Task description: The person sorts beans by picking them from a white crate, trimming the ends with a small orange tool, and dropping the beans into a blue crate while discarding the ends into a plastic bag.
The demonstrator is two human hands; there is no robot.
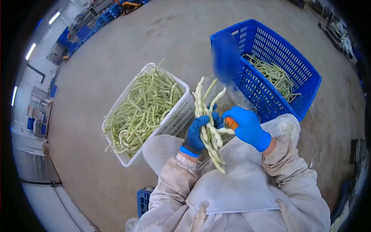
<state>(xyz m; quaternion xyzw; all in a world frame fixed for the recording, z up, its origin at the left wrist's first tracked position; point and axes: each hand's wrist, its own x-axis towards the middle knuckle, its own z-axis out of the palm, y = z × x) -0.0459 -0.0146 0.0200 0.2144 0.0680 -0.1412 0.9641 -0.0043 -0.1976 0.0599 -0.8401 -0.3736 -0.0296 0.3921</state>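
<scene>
Indoors, bare workshop floor [96, 154], beans filling a white crate [123, 96], blue crate [288, 42] partly filled, my left fingers [210, 118] pinching a bean bunch [210, 135], right fingers [231, 118] around an orange tool [232, 123].

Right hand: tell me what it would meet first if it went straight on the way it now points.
The right hand, gripping an orange object, would probably meet the fingertips of the left hand first, with the bunch of beans just beyond; depth is unclear, so the beans might come first.

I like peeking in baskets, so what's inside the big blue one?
A heap of long green beans lies inside the blue basket. The beans hide whatever is under them, and a blurry blue patch covers the basket's left end.
</scene>
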